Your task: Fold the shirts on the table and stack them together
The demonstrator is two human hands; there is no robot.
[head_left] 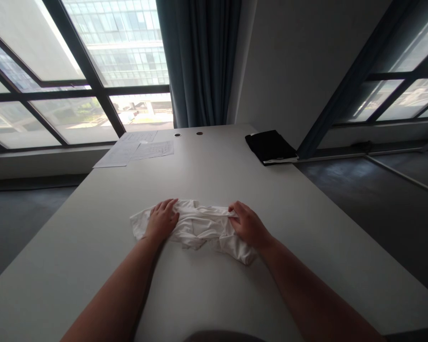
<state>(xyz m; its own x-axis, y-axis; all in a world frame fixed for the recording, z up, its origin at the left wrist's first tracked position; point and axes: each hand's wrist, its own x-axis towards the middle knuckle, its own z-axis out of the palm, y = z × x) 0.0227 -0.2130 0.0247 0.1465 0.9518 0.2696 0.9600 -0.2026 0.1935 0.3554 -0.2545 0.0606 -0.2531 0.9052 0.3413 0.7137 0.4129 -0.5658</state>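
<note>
The left hand (163,221) lies flat, fingers loosely spread, on a crumpled white cloth (203,229) atop a table (207,294); the right hand (248,224) pinches its far edge. Uneven pulling could deepen the creases.

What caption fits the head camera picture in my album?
Left hand resting on a crumpled white cloth, right hand pinching it, on a white table.

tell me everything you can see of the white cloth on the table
The white cloth is plain and looks thin and soft. It lies rumpled in a wide, uneven strip across the white table, with folds and creases along its middle and a flap at either end. The left hand rests on its left part; the right hand pinches its far edge toward the right end.
</note>
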